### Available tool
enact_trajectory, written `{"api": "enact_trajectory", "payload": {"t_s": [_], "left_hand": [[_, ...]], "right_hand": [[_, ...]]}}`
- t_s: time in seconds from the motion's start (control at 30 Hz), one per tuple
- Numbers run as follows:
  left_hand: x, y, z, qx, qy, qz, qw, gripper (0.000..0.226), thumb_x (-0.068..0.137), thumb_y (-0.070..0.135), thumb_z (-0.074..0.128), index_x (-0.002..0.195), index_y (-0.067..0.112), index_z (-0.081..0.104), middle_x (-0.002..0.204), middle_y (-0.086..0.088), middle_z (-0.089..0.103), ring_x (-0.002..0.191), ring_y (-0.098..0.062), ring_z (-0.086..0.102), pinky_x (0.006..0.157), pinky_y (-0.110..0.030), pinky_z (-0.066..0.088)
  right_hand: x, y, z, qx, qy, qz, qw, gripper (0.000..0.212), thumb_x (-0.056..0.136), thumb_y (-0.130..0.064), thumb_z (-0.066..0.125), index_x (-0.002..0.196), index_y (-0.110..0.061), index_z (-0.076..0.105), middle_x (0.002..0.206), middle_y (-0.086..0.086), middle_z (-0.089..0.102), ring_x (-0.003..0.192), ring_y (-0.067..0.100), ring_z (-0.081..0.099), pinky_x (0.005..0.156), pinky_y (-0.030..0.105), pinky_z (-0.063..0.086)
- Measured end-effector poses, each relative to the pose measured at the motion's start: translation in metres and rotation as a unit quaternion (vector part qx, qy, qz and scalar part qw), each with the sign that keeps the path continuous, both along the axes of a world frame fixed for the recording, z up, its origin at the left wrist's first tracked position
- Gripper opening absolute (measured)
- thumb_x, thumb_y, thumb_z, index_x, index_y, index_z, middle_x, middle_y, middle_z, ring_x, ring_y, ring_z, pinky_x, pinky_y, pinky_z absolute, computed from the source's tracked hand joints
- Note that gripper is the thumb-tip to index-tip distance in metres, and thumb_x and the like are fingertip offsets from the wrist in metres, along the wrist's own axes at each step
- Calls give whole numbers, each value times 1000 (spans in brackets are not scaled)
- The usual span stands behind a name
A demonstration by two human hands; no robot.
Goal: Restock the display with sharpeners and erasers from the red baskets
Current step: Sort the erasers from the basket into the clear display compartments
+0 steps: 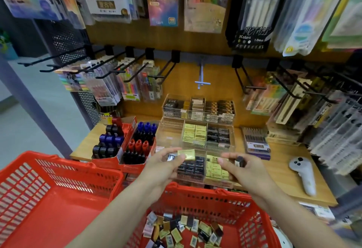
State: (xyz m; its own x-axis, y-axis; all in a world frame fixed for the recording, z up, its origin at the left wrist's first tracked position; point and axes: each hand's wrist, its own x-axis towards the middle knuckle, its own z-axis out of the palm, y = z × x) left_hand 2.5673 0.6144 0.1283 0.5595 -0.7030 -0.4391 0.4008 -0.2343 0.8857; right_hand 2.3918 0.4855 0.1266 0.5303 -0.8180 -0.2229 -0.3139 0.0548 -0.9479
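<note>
The fingers (pixel 177 156) of the left hand (pixel 164 166) are clamped on 1 small flat pale-yellow wrapped eraser (pixel 186 154), with a second small shiny item, too blurred to name, tucked behind it. The fingers (pixel 228 154) of the right hand (pixel 238 166) are curled around 1 small black block-shaped eraser (pixel 240 161). Both hands hover just above the front tier of the clear acrylic stepped display tray (pixel 171 128), which stands on the wooden bench (pixel 282 177). The black compartment lies directly under the left hand and the yellow compartment under the right hand, so each eraser is now over the wrong colour; I judge the hands must cross, or each item goes to the opposite side. The yellow eraser lies with its long axis left to right, like the rows below. Near the body, the red plastic basket (pixel 195 198) holds many loose erasers, and a second red plastic basket (pixel 58 169) stands at the left.
</note>
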Motion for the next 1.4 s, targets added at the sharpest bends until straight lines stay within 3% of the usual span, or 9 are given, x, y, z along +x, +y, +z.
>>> {"api": "enact_trajectory", "payload": {"t_s": [0.1,0.27,0.43,0.6,0.77,0.9,1.03,1.2,1.4], "left_hand": [[28,-27,-18,59,-85,48,993,24,89,16,71,113,15,67,110,-18,61,63,-16,52,46,-25,47],[72,-91,-35,88,-277,14,957,19,84,24,77,101,20,69,122,-1,62,114,-21,58,100,-39,49],[89,-149,-43,166,-412,-88,892,29,81,33,79,105,26,66,107,5,61,98,-17,57,79,-29,49],[91,-171,-57,207,-480,-122,844,28,80,29,79,104,28,63,96,9,59,82,-10,53,71,-26,43],[101,-168,-53,221,-496,-155,825,26,78,40,79,89,30,58,97,7,58,83,-13,53,53,-21,34],[99,-165,-62,199,-559,-161,788,26,77,44,78,86,33,57,105,8,48,87,-11,51,67,-25,39],[97,-167,-64,183,-493,-104,844,19,76,40,80,82,35,63,130,-1,49,125,-27,48,98,-38,42],[102,-162,-68,187,-425,-107,879,18,77,40,79,82,42,62,145,-3,49,129,-29,50,98,-32,46],[103,-169,-53,257,-586,-187,746,29,74,38,82,99,29,69,127,0,46,107,-21,52,86,-35,49]], "right_hand": [[17,-28,-23,-73,75,-29,994,12,83,-27,77,94,-25,73,94,-5,64,75,12,56,64,23,45],[55,-74,-25,-229,158,-2,961,12,81,-37,78,87,-35,68,86,-16,61,85,9,58,65,23,43],[81,-103,-36,-258,172,13,951,13,81,-35,78,87,-38,66,94,-7,67,84,12,63,73,30,54],[90,-111,-54,-262,149,33,953,17,85,-28,76,89,-39,65,83,-21,60,71,-5,54,55,2,37],[90,-107,-60,-252,133,13,959,14,85,-31,75,90,-41,66,76,-27,53,66,-6,50,52,1,37],[87,-104,-60,-260,124,22,957,16,86,-34,73,91,-44,63,82,-28,52,74,-8,50,56,4,30],[84,-103,-59,-257,109,25,960,16,86,-33,73,91,-45,63,93,-14,60,85,6,55,71,19,39],[84,-103,-62,-257,91,29,962,22,85,-32,74,83,-49,61,92,-25,55,87,-1,51,70,13,36],[96,-105,-67,-325,189,53,925,21,87,-40,71,107,-40,67,110,-9,62,104,15,56,93,30,46]]}}
